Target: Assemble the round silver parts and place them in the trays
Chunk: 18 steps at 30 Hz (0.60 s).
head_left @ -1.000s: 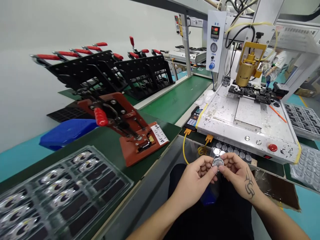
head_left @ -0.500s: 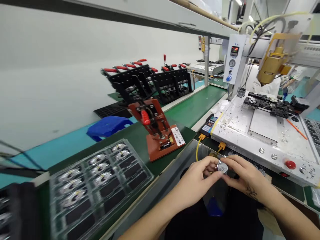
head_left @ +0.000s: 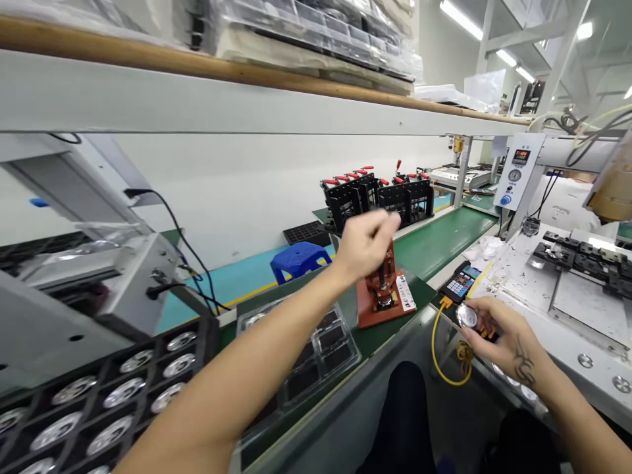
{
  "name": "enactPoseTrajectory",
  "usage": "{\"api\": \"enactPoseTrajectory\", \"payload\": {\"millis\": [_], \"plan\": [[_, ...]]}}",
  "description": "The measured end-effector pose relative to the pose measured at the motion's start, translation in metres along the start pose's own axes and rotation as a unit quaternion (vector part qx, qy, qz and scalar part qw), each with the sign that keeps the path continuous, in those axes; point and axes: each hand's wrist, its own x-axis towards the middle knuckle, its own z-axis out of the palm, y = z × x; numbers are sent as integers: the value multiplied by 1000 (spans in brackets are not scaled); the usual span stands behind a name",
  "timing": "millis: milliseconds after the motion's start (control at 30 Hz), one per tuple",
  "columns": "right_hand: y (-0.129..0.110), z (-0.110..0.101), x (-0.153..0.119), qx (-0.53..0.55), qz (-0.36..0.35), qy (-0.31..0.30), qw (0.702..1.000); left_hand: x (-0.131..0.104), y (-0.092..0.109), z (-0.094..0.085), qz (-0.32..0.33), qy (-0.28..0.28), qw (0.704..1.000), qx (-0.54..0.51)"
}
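My left hand [head_left: 368, 243], blurred by motion, is closed in a fist at the top of the red-brown toggle clamp fixture [head_left: 370, 316]. The clamp's red handle is hidden behind the fist, where the fingers appear wrapped round it. In my right hand [head_left: 498, 332] is a small round metal case [head_left: 467, 316] with fine print on its face, pinched between thumb and fingers. Beneath my left forearm lies a clear plastic tray [head_left: 353, 355] with dark compartments, partly covered by the arm.
A black compartment tray [head_left: 207, 342] of round silver parts lies at left. A blue stool [head_left: 301, 258] stands behind the bench. To the right are a dispensing machine [head_left: 548, 296], a keypad controller [head_left: 459, 282] and a yellow cable [head_left: 437, 352]. A shelf beam [head_left: 247, 102] crosses overhead.
My left hand has left the round metal case and moved up and left to the clamp fixture. My right hand keeps the case. The view has swung left and up.
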Motion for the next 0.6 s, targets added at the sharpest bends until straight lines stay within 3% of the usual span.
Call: {"api": "enactPoseTrajectory", "payload": {"millis": [67, 133, 233, 300, 333, 433, 500, 600], "plan": [[8, 20, 20, 24, 8, -22, 999, 25, -6, -6, -65, 76, 992, -77], [20, 41, 35, 45, 16, -48, 998, 37, -23, -16, -122, 114, 979, -116], [38, 66, 45, 65, 21, -73, 995, 10, -56, -34, -215, 118, 969, -36], [49, 78, 45, 67, 17, -82, 994, -34, -72, -42, -313, 49, 947, 55], [53, 83, 45, 66, 12, -86, 994, -59, -77, -43, -367, -51, 926, 69], [64, 103, 57, 65, -7, -96, 993, -122, -83, -29, -416, -204, 885, 34], [72, 119, 73, 59, -19, -107, 992, -145, -85, -9, -418, -242, 875, 22], [84, 143, 97, 45, -22, -121, 991, -153, -92, 23, -403, -247, 881, 32]]}}
